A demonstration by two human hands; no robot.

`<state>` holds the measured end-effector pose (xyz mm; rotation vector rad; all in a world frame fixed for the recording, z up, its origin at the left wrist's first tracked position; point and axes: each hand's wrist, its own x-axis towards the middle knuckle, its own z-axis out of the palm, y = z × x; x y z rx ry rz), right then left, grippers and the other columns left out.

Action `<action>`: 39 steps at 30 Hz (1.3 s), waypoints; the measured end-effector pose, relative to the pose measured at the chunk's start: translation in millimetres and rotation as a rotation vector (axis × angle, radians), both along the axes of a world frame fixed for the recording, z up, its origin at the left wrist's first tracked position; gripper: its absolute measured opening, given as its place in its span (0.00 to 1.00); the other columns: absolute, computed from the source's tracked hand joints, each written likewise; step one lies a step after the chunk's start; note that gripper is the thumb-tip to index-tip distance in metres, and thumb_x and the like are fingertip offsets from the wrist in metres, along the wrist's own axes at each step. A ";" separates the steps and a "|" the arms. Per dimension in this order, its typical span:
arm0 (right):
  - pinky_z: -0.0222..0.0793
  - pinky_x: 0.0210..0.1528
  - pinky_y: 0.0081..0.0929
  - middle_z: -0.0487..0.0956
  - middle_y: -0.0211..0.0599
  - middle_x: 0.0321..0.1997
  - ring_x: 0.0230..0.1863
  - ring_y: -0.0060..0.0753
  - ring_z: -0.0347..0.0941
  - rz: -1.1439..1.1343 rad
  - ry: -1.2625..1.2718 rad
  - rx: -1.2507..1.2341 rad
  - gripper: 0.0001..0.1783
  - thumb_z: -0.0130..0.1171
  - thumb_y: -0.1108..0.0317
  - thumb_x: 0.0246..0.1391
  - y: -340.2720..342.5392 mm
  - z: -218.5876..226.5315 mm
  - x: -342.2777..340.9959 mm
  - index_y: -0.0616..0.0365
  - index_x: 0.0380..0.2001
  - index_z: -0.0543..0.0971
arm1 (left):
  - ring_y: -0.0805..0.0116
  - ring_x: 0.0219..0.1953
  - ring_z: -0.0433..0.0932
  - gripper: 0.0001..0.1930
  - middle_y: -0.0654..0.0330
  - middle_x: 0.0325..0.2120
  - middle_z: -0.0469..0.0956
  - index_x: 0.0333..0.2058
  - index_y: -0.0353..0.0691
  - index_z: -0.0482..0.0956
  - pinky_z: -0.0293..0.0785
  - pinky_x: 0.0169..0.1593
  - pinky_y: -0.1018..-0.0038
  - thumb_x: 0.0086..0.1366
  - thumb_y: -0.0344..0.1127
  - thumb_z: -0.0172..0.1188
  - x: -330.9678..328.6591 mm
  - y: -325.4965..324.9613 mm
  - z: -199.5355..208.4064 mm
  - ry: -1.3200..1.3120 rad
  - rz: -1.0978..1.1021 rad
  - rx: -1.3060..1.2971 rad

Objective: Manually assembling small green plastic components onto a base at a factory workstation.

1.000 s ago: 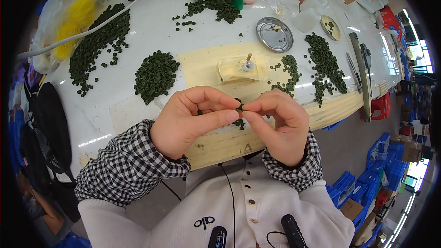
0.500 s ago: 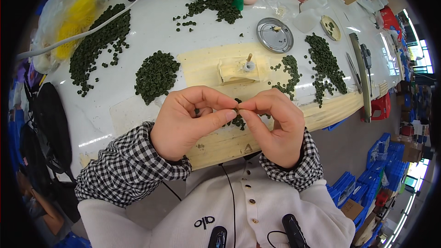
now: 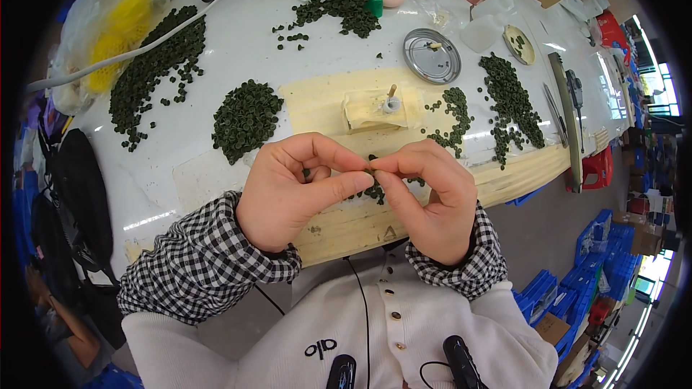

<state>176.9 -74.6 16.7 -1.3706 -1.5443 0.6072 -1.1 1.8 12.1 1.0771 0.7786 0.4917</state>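
My left hand [image 3: 292, 191] and my right hand [image 3: 432, 198] meet over the near part of the table, thumb and forefinger pinched on each. Their fingertips almost touch around something too small to make out. Dark green shows in the gap behind my left forefinger; whether the hand holds it is unclear. Under the fingertips lies a small cluster of dark green cup-shaped pieces [image 3: 375, 193]. Just beyond stands a block wrapped in pale yellow tape [image 3: 371, 113], with a short stick and a small light-coloured cap on top.
Further heaps of green pieces lie at the left [image 3: 246, 118], far left [image 3: 162, 64], back [image 3: 349, 7] and right [image 3: 508, 97]. A round metal lid [image 3: 431, 56] sits beyond the block. Tweezers [image 3: 555, 111] lie near the right edge. A white cable [image 3: 155, 43] crosses the left side.
Both hands stay pinched together in nearly the same place. The fingertips have shifted very slightly to the left.
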 end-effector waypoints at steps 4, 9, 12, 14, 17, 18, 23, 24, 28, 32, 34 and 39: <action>0.70 0.33 0.20 0.76 0.38 0.31 0.29 0.28 0.74 -0.001 0.022 0.034 0.12 0.59 0.82 0.46 -1.4 -1.9 -2.8 0.64 0.37 0.80 | 0.85 0.25 0.70 0.07 0.65 0.27 0.79 0.32 0.36 0.76 0.66 0.31 0.87 0.55 0.23 0.64 1.9 -1.1 -4.3 -0.032 0.053 -0.033; 0.69 0.31 0.21 0.75 0.39 0.30 0.28 0.30 0.72 0.013 -0.091 0.125 0.15 0.60 0.83 0.45 -4.5 -2.8 -4.9 0.64 0.39 0.79 | 0.82 0.29 0.75 0.07 0.63 0.29 0.80 0.33 0.36 0.77 0.69 0.33 0.85 0.56 0.25 0.64 3.3 0.3 -4.5 -0.171 0.080 -0.160; 0.68 0.30 0.21 0.75 0.39 0.29 0.29 0.32 0.72 0.032 -0.090 0.120 0.16 0.60 0.84 0.44 -5.6 -2.3 -4.7 0.64 0.39 0.79 | 0.82 0.30 0.75 0.07 0.62 0.29 0.80 0.34 0.36 0.78 0.69 0.32 0.86 0.56 0.26 0.65 4.5 -1.9 -8.2 -0.232 0.069 -0.195; 0.69 0.31 0.22 0.75 0.39 0.29 0.29 0.32 0.72 0.064 -0.043 0.093 0.15 0.61 0.83 0.43 -5.5 1.3 1.4 0.64 0.38 0.80 | 0.81 0.31 0.76 0.07 0.61 0.31 0.81 0.35 0.35 0.77 0.69 0.32 0.87 0.57 0.26 0.64 -1.3 2.8 -4.1 -0.187 -0.048 -0.221; 0.68 0.31 0.21 0.77 0.37 0.28 0.29 0.29 0.73 0.156 0.119 0.013 0.11 0.64 0.82 0.40 -6.3 4.0 10.0 0.61 0.31 0.80 | 0.84 0.27 0.73 0.08 0.65 0.27 0.79 0.35 0.36 0.77 0.65 0.28 0.88 0.57 0.28 0.64 -1.7 2.2 -8.8 -0.218 -0.196 -0.285; 0.67 0.31 0.21 0.77 0.36 0.27 0.28 0.29 0.73 0.202 0.151 0.010 0.11 0.65 0.82 0.40 -6.6 6.0 12.9 0.60 0.30 0.80 | 0.85 0.26 0.71 0.07 0.66 0.27 0.79 0.35 0.36 0.78 0.64 0.27 0.88 0.57 0.28 0.64 1.3 1.1 -9.0 -0.232 -0.223 -0.276; 0.67 0.29 0.22 0.75 0.34 0.26 0.27 0.30 0.72 0.241 -0.013 0.053 0.12 0.68 0.80 0.37 -2.9 18.0 16.1 0.59 0.29 0.80 | 0.87 0.22 0.64 0.06 0.68 0.24 0.77 0.34 0.38 0.80 0.57 0.24 0.87 0.58 0.31 0.64 0.2 2.7 -5.2 -0.170 -0.313 -0.340; 0.67 0.28 0.22 0.75 0.35 0.26 0.27 0.30 0.72 0.229 -0.094 0.089 0.13 0.68 0.80 0.36 0.8 21.8 15.8 0.59 0.29 0.80 | 0.87 0.23 0.65 0.06 0.68 0.25 0.78 0.35 0.37 0.81 0.58 0.25 0.88 0.60 0.32 0.63 -2.9 3.1 -1.0 -0.181 -0.298 -0.331; 0.68 0.22 0.23 0.75 0.36 0.27 0.22 0.32 0.73 0.341 -0.325 0.296 0.12 0.66 0.78 0.38 18.4 36.6 24.9 0.60 0.32 0.79 | 0.86 0.26 0.68 0.10 0.66 0.31 0.81 0.40 0.35 0.80 0.63 0.29 0.87 0.63 0.33 0.59 -2.3 6.1 4.7 -0.152 -0.245 -0.069; 0.69 0.21 0.23 0.74 0.34 0.25 0.22 0.31 0.73 0.460 -0.462 0.361 0.13 0.64 0.77 0.38 34.5 44.4 30.3 0.62 0.33 0.78 | 0.81 0.35 0.74 0.10 0.62 0.34 0.81 0.41 0.33 0.79 0.70 0.42 0.83 0.64 0.31 0.57 -8.2 11.4 17.3 -0.174 -0.216 -0.062; 0.69 0.21 0.22 0.74 0.34 0.25 0.21 0.31 0.73 0.472 -0.411 0.405 0.14 0.64 0.78 0.38 38.2 44.5 30.0 0.62 0.33 0.78 | 0.81 0.36 0.75 0.10 0.61 0.34 0.81 0.42 0.32 0.79 0.70 0.43 0.83 0.64 0.30 0.57 -9.7 12.3 17.7 -0.180 -0.237 0.012; 0.69 0.20 0.22 0.74 0.34 0.24 0.21 0.31 0.72 0.441 -0.315 0.440 0.12 0.66 0.78 0.39 40.1 30.2 27.2 0.63 0.31 0.77 | 0.82 0.35 0.74 0.09 0.61 0.35 0.81 0.40 0.31 0.79 0.70 0.42 0.83 0.64 0.30 0.56 -5.3 10.4 16.9 -0.235 -0.215 -0.076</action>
